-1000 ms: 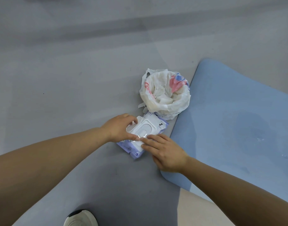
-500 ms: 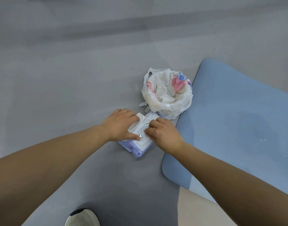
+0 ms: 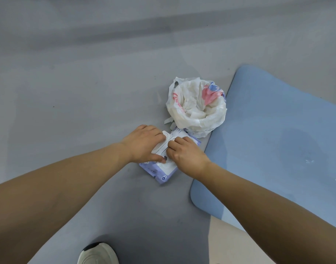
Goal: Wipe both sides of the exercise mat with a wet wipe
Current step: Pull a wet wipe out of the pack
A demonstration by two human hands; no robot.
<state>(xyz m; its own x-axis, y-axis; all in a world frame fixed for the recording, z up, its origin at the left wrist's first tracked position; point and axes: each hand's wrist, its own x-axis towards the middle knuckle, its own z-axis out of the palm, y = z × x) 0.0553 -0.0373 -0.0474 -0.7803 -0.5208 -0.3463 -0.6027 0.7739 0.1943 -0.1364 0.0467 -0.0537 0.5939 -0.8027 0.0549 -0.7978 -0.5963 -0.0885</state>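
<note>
A purple and white pack of wet wipes [image 3: 164,172] lies on the grey floor, just left of the light blue exercise mat [image 3: 277,145]. My left hand [image 3: 143,143] presses down on the pack's left side and white lid. My right hand [image 3: 186,154] rests on the pack's top with fingers curled at the lid opening. Whether a wipe is pinched there is hidden by the fingers. The mat lies flat at the right, with a darker damp patch [image 3: 300,147] on it.
A white plastic bag [image 3: 196,109] with pink and blue print, its mouth open, stands behind the pack against the mat's left edge. A white shoe [image 3: 97,254] shows at the bottom. Grey floor stretches to the left and behind.
My right hand has moved from the pack's near right corner up onto the lid and curled its fingers. My left hand has shifted slightly further over the lid.
</note>
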